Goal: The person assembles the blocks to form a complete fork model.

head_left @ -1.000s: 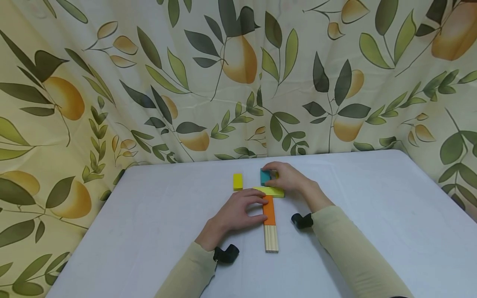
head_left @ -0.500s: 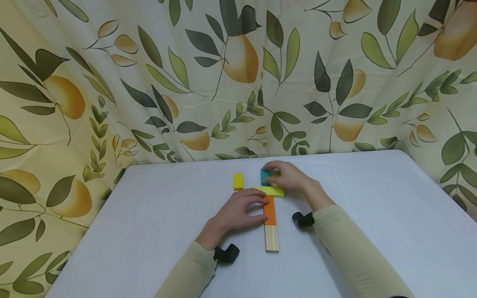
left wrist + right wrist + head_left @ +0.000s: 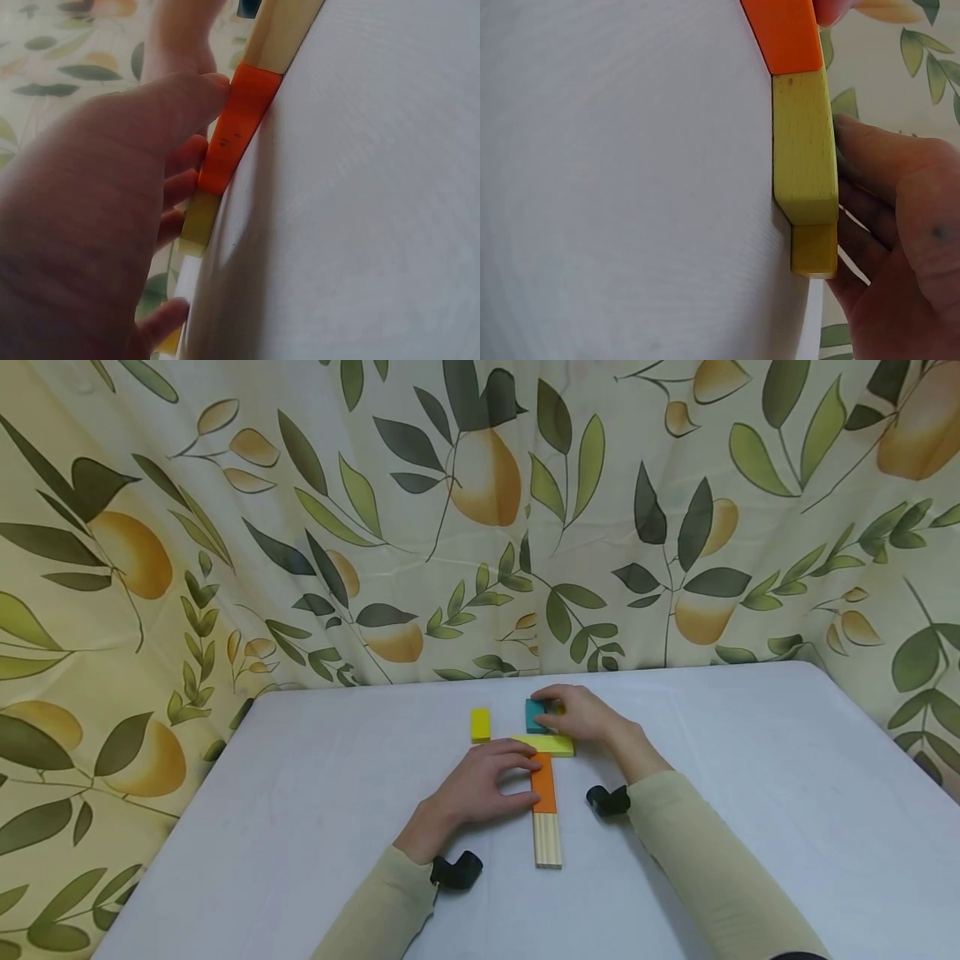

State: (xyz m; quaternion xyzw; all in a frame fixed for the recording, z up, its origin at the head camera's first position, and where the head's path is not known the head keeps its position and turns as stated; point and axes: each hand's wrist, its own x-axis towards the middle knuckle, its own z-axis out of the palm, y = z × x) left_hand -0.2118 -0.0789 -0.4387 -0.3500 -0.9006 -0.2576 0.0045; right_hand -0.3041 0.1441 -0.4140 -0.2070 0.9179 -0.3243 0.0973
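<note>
My right hand [image 3: 585, 717] pinches a small teal block [image 3: 533, 718] between thumb and index finger, just beyond a flat lime-yellow block [image 3: 553, 746]. A darker yellow block [image 3: 814, 249] lies partly hidden beside that hand, against the lime-yellow one in the right wrist view. My left hand [image 3: 480, 783] rests its fingertips and thumb tip along the left side of an orange block [image 3: 544, 785]. That orange block meets the lime-yellow block at its far end. At its near end it adjoins a plain wood block [image 3: 547, 842], forming a T shape on the table.
A separate yellow block [image 3: 480, 725] lies left of the teal one. The white-covered table [image 3: 285, 827] ends at a patterned curtain [image 3: 480, 527] close behind the blocks. A wrist camera [image 3: 457, 870] sits on my left wrist and another wrist camera [image 3: 607, 802] on my right.
</note>
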